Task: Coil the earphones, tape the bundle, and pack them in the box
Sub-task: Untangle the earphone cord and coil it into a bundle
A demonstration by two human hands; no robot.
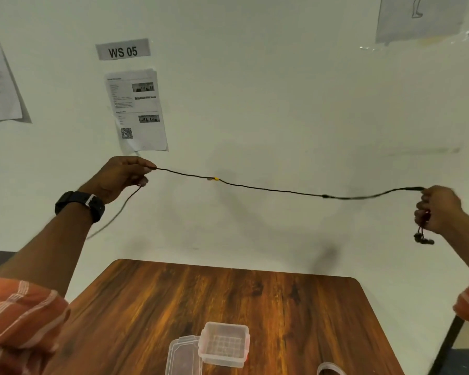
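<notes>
The black earphone cable (268, 188) is stretched nearly straight in the air between my two hands, high above the table. My left hand (122, 177) pinches one end of the stretch, and a loose tail hangs down from it past my wrist. My right hand (437, 208) grips the other end, with the earbuds (423, 239) dangling below the fist. A small yellow mark (216, 178) sits on the cable left of its middle. The clear plastic box (224, 343) stands open on the table's near edge, its lid (183, 355) lying beside it on the left.
The wooden table (282, 307) stands against a white wall with taped paper sheets and a "WS 05" label (123, 49). A tape roll (329, 369) peeks in at the bottom edge, right of the box.
</notes>
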